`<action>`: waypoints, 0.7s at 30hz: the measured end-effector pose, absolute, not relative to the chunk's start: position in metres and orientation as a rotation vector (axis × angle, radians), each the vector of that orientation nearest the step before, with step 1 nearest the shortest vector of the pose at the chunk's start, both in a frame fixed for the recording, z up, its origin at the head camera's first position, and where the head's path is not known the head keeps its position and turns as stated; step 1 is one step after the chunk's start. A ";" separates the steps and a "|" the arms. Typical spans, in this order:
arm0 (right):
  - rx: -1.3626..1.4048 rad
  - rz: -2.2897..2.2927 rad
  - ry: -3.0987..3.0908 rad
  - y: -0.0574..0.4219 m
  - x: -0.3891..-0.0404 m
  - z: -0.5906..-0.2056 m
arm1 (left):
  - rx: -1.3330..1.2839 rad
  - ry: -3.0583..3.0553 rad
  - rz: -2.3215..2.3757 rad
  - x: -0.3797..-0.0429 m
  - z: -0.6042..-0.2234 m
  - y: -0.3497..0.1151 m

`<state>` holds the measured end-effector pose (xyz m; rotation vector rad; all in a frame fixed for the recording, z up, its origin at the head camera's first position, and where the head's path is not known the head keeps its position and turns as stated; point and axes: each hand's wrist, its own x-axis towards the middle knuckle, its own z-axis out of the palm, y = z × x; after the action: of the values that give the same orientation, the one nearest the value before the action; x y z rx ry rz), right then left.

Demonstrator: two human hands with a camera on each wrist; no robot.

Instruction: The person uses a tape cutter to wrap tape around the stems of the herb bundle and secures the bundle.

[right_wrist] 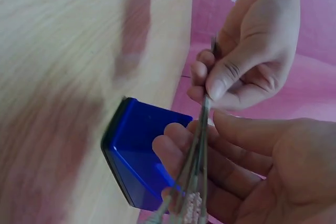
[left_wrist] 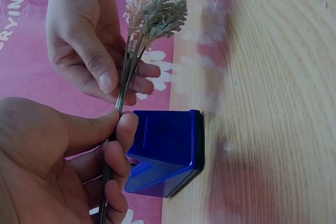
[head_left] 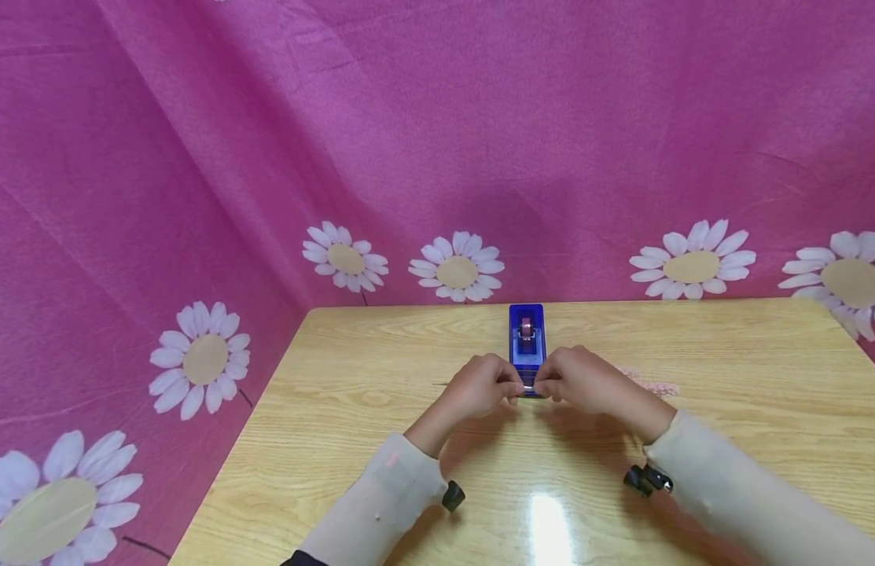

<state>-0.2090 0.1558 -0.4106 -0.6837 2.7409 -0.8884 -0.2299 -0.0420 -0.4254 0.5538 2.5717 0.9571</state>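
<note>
A bunch of artificial flowers has thin dark green stems (right_wrist: 198, 153) and a grey-green head (left_wrist: 165, 14) beside a pale pink one (left_wrist: 135, 11). My left hand (head_left: 483, 385) grips the stems, thumb against curled fingers. Close by on the same bunch, my right hand (head_left: 579, 377) has its fingers curled behind the stems and its thumb beside them. A shiny whitish band, seemingly clear tape (left_wrist: 119, 101), shows on the stems between the hands. Just beyond both hands stands a blue tape dispenser (head_left: 516, 346) with a roll in it. Pink flower heads (head_left: 659, 389) stick out past my right hand.
The wooden table (head_left: 366, 369) lies under the hands and the dispenser. A pink cloth (head_left: 437, 141) with white daisies hangs along the back and left sides. Small black devices (head_left: 454, 496) sit on both wrists, over light sleeves.
</note>
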 end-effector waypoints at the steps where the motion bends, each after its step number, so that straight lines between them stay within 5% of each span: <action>1: -0.703 -0.882 2.743 0.156 -0.210 -0.410 | 0.545 2.571 0.959 -0.230 -0.425 -0.042; 21: -0.720 -0.858 2.685 0.156 -0.214 -0.417 | 0.591 2.602 0.964 -0.233 -0.429 -0.040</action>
<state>-0.2137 0.1559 -0.4170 -0.7201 2.6848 -0.8581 -0.2330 -0.0398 -0.4291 0.5909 2.6016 0.9644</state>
